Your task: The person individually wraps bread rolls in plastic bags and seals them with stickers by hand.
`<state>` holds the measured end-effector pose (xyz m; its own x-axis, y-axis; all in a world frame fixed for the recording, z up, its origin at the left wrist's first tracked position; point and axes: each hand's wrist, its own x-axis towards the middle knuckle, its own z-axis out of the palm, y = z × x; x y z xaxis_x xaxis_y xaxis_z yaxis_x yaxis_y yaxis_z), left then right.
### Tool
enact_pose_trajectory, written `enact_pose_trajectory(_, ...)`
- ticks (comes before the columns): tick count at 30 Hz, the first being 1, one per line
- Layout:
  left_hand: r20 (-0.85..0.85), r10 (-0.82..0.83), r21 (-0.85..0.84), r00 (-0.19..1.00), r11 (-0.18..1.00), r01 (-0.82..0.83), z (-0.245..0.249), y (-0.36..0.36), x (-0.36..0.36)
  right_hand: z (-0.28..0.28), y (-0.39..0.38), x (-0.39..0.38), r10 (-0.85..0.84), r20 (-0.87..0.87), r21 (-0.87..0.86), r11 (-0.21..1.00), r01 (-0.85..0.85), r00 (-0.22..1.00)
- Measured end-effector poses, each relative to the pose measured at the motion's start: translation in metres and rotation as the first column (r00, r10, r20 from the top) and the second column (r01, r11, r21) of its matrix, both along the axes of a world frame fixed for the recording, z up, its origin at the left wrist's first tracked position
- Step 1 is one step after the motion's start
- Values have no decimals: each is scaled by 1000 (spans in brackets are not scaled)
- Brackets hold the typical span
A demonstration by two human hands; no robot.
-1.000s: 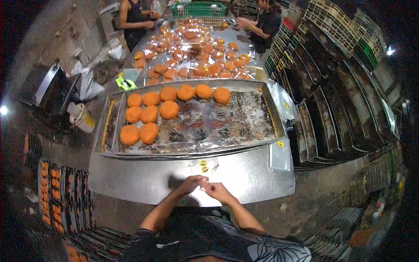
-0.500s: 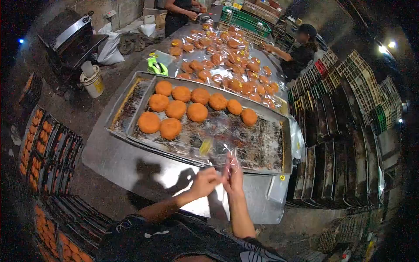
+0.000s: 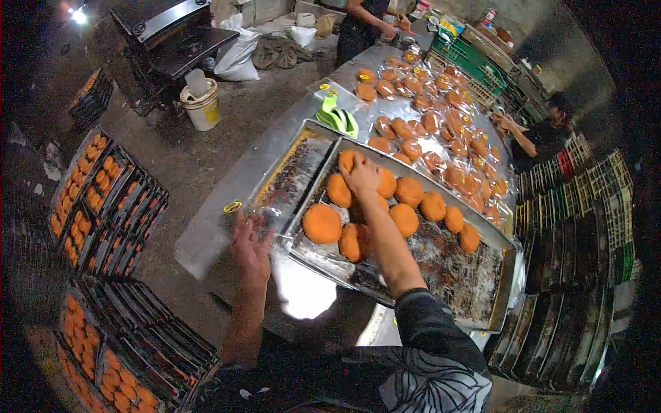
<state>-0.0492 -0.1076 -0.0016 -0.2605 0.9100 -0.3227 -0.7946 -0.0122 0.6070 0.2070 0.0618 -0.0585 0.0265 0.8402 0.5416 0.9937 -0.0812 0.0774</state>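
Note:
My left hand is left of the tray, holding a clear plastic bag with its fingers partly curled; a yellow round label shows near the fingertips. The film is hard to make out. My right hand reaches over the metal tray, fingers wrapped over a round orange-brown bun in the far left corner. Several more buns, such as the nearest bun, lie around that hand and arm; my forearm hides some of them.
A green tape dispenser stands behind the tray. Bagged buns cover the far table. Two other people work at its far end and right side. Stacked trays of buns stand at left, stacked crates at right, a bucket on the floor.
My hands have parted from the bag they were both at. The left moved left with the bag; the right reached forward to a bun. The view has turned left.

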Motion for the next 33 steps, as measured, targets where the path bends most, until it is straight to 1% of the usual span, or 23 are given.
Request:
enact_pose_trajectory(1, 21, 40, 11, 999, 999, -40, 2, 2, -5, 4, -9, 11, 24, -50, -188, 982, -33, 998)
enact_pose_trajectory(2, 41, 74, 15, 996, 997, -75, 4, 1, -10, 16, -27, 21, 18, -49, -200, 979, -28, 999)
enact_pose_trajectory(4, 105, 87, -72, 991, 994, -80, 4, 14, -25, 50, -67, 27, -165, -590, -508, 837, -203, 791)
enact_pose_trajectory(6, 180, 195, 12, 964, 980, -200, -8, 21, -27, 40, -110, 26, 47, -806, -53, 987, -151, 590)
enact_pose_trajectory(8, 243, 142, 30, 960, 988, -153, -3, 25, 0, 105, -177, -33, 301, -543, 132, 952, -275, 784)
enact_pose_trajectory(10, 310, 57, 53, 949, 996, -78, 9, 9, 47, 131, -211, -54, 506, -383, 57, 848, -527, 773)
enact_pose_trajectory(12, 160, -137, 296, 978, 951, 85, 24, -17, 92, 140, -227, -55, 383, -482, 97, 917, -387, 788)
enact_pose_trajectory(14, 125, -276, 368, 953, 905, 213, 8, -25, 100, 138, -254, -44, 277, -589, 147, 961, -236, 759)
enact_pose_trajectory(15, -355, -192, 631, 915, 673, 386, 4, -30, 105, 132, -275, -37, 331, -604, 192, 943, -271, 725)
enact_pose_trajectory(17, -183, -515, 337, 837, 768, 546, 33, -66, 135, 128, -297, -23, 299, -592, 245, 952, -186, 749)
enact_pose_trajectory(19, -414, -504, 265, 758, 730, 630, -5, -83, 156, 128, -306, -16, 158, -640, 246, 969, 6, 752)
enact_pose_trajectory(20, 65, -705, 129, 706, 708, 695, 19, -92, 168, 129, -315, -12, 82, -668, 224, 970, 95, 739)
enact_pose_trajectory(21, 56, -726, 120, 685, 686, 717, 28, -103, 173, 129, -330, -8, 60, -678, 223, 967, 127, 733)
enact_pose_trajectory(23, 278, -888, 386, 366, 452, 804, 40, -118, 184, 128, -357, -2, 108, -738, 233, 967, 101, 667)
enact_pose_trajectory(24, 250, -901, 385, 355, 428, 818, 47, -129, 195, 130, -354, 6, 115, -745, 255, 959, 122, 657)
enact_pose_trajectory(26, 220, -668, 92, 711, 740, 667, 51, -160, 213, 133, -347, 18, 47, -823, 169, 972, 163, 566)
enact_pose_trajectory(27, 254, -706, 223, 661, 707, 671, 49, -160, 211, 136, -356, 20, 80, -943, 110, 991, 76, 324)
enact_pose_trajectory(28, 226, -715, 207, 662, 699, 684, 25, -158, 205, 118, -369, 22, 279, -891, 318, 947, 54, 358)
enact_pose_trajectory(29, 360, -774, 161, 520, 601, 783, -16, -157, 193, 105, -383, 28, 216, -864, 308, 941, 139, 455)
enact_pose_trajectory(30, 225, -824, 69, 521, 546, 835, -8, -169, 195, 95, -393, 38, 146, -821, 314, 923, 222, 552)
enact_pose_trajectory(31, 94, -868, -30, 487, 487, 873, -1, -180, 196, 78, -394, 60, 262, -853, 324, 944, 64, 451)
enact_pose_trajectory(32, -207, -921, -215, 330, 372, 903, 25, -195, 199, 69, -388, 82, 357, -875, 347, 934, -91, 327)
enact_pose_trajectory(33, -457, -885, -407, 90, 299, 863, 39, -206, 203, 84, -377, 102, 268, -900, 278, 960, -21, 343)
